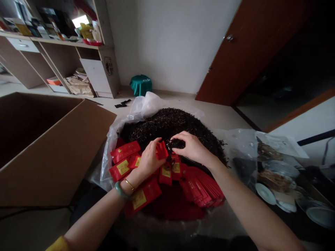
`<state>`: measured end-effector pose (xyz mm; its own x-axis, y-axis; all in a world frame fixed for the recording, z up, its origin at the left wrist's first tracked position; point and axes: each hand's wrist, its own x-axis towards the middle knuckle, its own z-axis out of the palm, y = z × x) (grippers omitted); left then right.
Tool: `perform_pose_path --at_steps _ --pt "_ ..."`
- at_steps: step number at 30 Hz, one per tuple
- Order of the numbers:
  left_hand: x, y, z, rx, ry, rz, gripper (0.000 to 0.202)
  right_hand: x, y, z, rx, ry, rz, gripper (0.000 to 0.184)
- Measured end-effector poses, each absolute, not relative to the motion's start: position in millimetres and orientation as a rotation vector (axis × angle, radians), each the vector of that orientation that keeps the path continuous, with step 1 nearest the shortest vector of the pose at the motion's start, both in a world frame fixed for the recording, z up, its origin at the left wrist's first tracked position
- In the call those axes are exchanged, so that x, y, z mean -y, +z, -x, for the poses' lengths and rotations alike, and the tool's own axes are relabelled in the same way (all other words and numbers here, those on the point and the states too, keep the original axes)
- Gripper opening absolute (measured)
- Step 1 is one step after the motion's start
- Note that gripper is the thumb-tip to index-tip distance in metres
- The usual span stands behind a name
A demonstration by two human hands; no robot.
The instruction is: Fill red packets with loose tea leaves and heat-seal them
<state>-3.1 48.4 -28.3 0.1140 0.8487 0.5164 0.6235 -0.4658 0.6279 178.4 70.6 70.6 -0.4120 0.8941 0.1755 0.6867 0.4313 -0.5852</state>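
Observation:
My left hand [151, 155] is closed around a small red packet [162, 150], its mouth turned toward my other hand. Pinched in the fingers of my right hand [190, 146] is a clump of dark loose tea leaves [178, 143], just right of the packet. Behind both hands rises a large heap of the same leaves [170, 120] in a clear plastic bag [110, 167]. Several red packets with gold labels [146, 193] lie under and around my left hand. A fanned row of flat red packets [201, 186] lies below my right forearm.
An open cardboard box [57, 150] stands at the left. On the right are glass bowls [280, 169] and a small white dish [265, 193]. A green-covered bin [141, 85] stands by the wall, near a shelf unit [104, 69] and a brown door [243, 52].

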Motion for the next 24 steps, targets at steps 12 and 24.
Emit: perform_pose_path --at_steps 12,24 --pt "-47 -23 4 -1.581 1.11 -2.102 0.077 -67 88 -148 2.628 0.4 1.496 0.033" --pt "-49 -17 9 -1.523 1.216 -2.138 0.049 -95 68 -146 2.421 0.573 1.376 0.028"
